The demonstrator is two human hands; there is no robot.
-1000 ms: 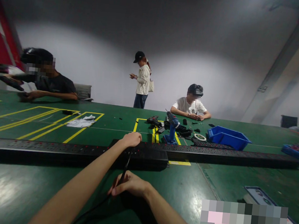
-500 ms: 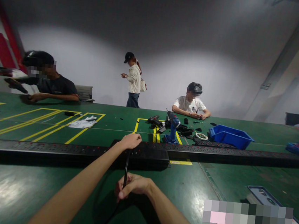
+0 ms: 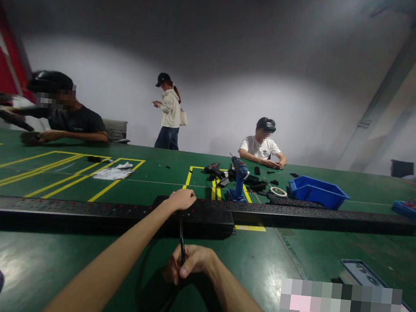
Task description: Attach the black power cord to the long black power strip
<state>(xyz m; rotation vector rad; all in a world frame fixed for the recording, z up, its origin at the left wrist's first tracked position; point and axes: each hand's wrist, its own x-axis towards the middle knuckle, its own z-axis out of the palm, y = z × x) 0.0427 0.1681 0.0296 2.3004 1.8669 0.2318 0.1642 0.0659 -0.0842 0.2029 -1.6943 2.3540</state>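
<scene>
Right thumb and fingers pinch the black cable [image 3: 181,232], the right hand [image 3: 192,264] below the left hand [image 3: 182,200] at the near black socket bar [image 3: 209,221]; can't tell what those left fingers grasp. Best kept gentle here: easy slack, no sharp kink.

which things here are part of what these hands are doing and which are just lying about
Likely in use:
black cable, in right hand
near black strip, by left hand

Apparently lying about:
blue drill
larger blue bin
crumpled white item
</scene>
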